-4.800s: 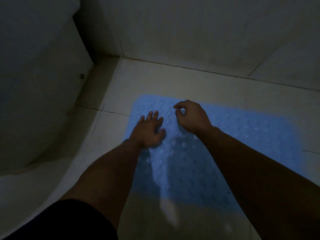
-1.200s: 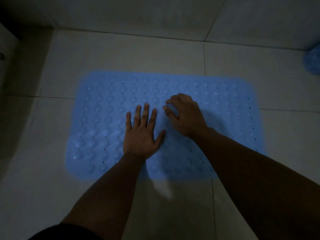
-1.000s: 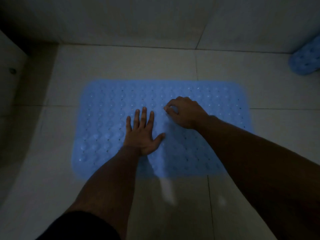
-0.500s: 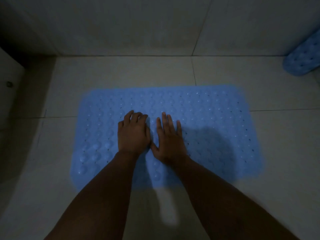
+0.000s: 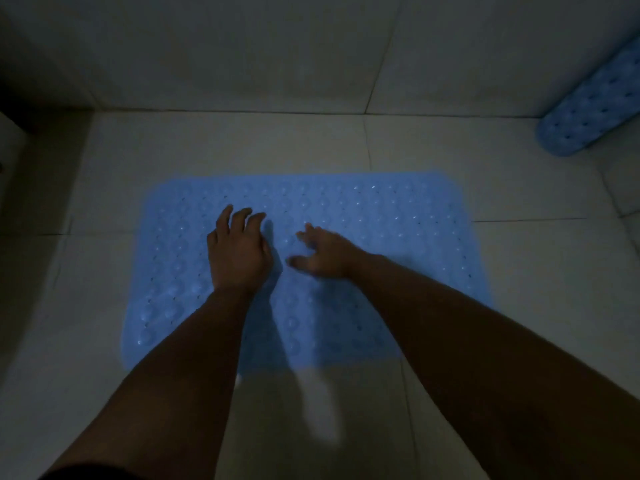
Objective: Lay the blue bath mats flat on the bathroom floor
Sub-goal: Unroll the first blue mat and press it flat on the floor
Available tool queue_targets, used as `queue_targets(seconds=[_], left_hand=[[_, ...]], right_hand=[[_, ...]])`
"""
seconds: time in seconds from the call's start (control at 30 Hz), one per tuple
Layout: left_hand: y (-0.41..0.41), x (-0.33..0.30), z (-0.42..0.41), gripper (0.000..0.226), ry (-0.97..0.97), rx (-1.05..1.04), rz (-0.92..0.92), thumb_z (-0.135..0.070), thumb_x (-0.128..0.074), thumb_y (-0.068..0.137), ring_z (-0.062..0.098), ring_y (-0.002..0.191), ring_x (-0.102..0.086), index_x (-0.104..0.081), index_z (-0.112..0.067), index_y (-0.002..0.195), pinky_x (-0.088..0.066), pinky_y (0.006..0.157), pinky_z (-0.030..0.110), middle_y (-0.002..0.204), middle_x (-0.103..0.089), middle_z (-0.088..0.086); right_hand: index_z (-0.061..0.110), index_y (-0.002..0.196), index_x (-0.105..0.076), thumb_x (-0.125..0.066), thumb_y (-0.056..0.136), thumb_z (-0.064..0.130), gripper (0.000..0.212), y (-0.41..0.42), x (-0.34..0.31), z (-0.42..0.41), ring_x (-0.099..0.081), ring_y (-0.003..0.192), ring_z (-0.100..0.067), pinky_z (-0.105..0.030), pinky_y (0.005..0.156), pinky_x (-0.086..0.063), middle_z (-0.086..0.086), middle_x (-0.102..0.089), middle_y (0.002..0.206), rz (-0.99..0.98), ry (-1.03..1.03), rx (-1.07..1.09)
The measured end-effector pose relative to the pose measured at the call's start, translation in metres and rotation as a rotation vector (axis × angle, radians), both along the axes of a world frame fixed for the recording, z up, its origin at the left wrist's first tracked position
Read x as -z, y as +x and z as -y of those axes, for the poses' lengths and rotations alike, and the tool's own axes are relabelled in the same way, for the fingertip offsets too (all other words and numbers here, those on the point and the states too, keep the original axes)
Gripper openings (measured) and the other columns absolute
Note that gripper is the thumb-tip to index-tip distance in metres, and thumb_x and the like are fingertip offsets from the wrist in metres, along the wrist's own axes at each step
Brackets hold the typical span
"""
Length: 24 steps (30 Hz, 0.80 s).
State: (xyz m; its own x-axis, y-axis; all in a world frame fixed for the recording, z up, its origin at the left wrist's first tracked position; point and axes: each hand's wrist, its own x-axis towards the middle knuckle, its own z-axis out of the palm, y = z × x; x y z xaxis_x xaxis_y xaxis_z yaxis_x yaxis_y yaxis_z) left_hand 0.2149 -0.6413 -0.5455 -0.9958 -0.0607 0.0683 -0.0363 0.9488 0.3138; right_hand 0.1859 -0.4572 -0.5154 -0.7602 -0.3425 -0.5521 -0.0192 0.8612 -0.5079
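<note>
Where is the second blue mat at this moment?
The second blue mat is at the far right edge of the head view, leaning against the wall, apart from the flat mat.

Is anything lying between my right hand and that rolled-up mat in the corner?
Nothing visible: only bare floor tile separates the right hand from the rolled blue mat by the wall.

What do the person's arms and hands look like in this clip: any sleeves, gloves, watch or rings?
Both forearms are bare up to the frame edge, with no sleeves showing. The left hand and right hand wear no gloves, and no watch or bracelet shows at either wrist. The dim light and blur on the right hand make rings impossible to rule out. A dark garment edges the bottom left corner.
</note>
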Motion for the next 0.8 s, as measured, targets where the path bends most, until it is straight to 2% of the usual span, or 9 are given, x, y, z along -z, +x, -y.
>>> queue_targets(seconds=[0.07, 0.13, 0.27, 0.37, 0.47, 0.6, 0.7, 0.8], left_hand=[[-0.001, -0.004, -0.020, 0.050, 0.038, 0.014, -0.017, -0.025, -0.042, 0.087, 0.037, 0.145, -0.037, -0.061, -0.016, 0.133, -0.041, 0.102, 0.055, 0.143, -0.057, 0.011], [0.000, -0.004, -0.046, 0.050, 0.054, 0.077, -0.035, -0.028, -0.039, 0.088, 0.039, 0.143, -0.040, -0.063, -0.016, 0.130, -0.043, 0.100, 0.055, 0.142, -0.058, 0.011], [0.017, 0.016, -0.104, 0.047, 0.117, 0.264, 0.006, -0.031, -0.044, 0.097, 0.038, 0.150, -0.031, -0.058, -0.016, 0.139, -0.041, 0.108, 0.057, 0.151, -0.051, 0.013], [0.032, 0.036, -0.140, 0.064, 0.050, 0.384, 0.107, -0.051, -0.032, 0.101, 0.037, 0.157, -0.006, -0.036, -0.019, 0.156, -0.022, 0.121, 0.059, 0.168, -0.023, 0.013], [0.041, 0.050, -0.152, 0.082, -0.119, 0.423, 0.128, -0.071, -0.023, 0.099, 0.036, 0.157, 0.009, -0.014, -0.021, 0.163, -0.006, 0.123, 0.062, 0.171, 0.000, 0.013], [0.043, 0.050, -0.152, 0.088, -0.137, 0.413, 0.125, -0.076, -0.024, 0.096, 0.035, 0.157, 0.012, -0.009, -0.022, 0.164, -0.006, 0.123, 0.062, 0.171, 0.006, 0.012], [0.042, 0.050, -0.152, 0.085, -0.137, 0.436, 0.117, -0.075, -0.023, 0.097, 0.034, 0.157, 0.013, -0.006, -0.024, 0.164, -0.005, 0.123, 0.062, 0.171, 0.010, 0.006], [0.040, 0.049, -0.151, 0.081, -0.122, 0.466, 0.122, -0.072, -0.021, 0.099, 0.029, 0.157, 0.012, -0.008, -0.024, 0.164, -0.004, 0.123, 0.062, 0.172, 0.008, 0.002]], right_hand=[[0.013, 0.146, -0.051, -0.066, 0.092, 0.047, 0.065, -0.022, -0.024, -0.021, -0.046, 0.140, -0.024, -0.035, 0.116, -0.035, -0.010, -0.048, 0.152, -0.055, -0.121, 0.178], [0.014, 0.137, -0.059, -0.067, 0.093, 0.037, 0.051, -0.030, -0.035, -0.047, -0.055, 0.131, -0.023, -0.033, 0.110, -0.040, -0.008, -0.059, 0.142, -0.185, -0.134, 0.251], [0.019, 0.129, -0.065, -0.063, 0.094, 0.034, 0.038, -0.029, -0.025, -0.097, -0.057, 0.127, -0.020, -0.030, 0.108, -0.040, -0.003, -0.063, 0.137, -0.324, -0.051, 0.265], [0.022, 0.123, -0.067, -0.060, 0.093, 0.035, 0.034, -0.024, -0.007, -0.125, -0.060, 0.122, -0.024, -0.035, 0.105, -0.046, -0.004, -0.066, 0.130, -0.410, -0.031, 0.268], [0.018, 0.115, -0.070, -0.057, 0.091, 0.036, 0.032, -0.014, 0.012, -0.138, -0.061, 0.111, -0.029, -0.040, 0.096, -0.050, -0.006, -0.068, 0.117, -0.550, -0.047, 0.229], [0.013, 0.107, -0.071, -0.057, 0.092, 0.027, 0.025, -0.002, 0.033, -0.142, -0.060, 0.105, -0.030, -0.042, 0.089, -0.052, -0.006, -0.069, 0.107, -0.737, -0.079, 0.167], [0.015, 0.116, -0.067, -0.056, 0.093, 0.026, 0.027, -0.001, 0.035, -0.139, -0.056, 0.116, -0.027, -0.037, 0.095, -0.050, -0.005, -0.066, 0.114, -0.751, -0.073, 0.177], [0.015, 0.122, -0.065, -0.057, 0.093, 0.026, 0.032, 0.004, 0.031, -0.141, -0.055, 0.121, -0.026, -0.034, 0.095, -0.048, -0.005, -0.065, 0.120, -0.769, -0.064, 0.200]])
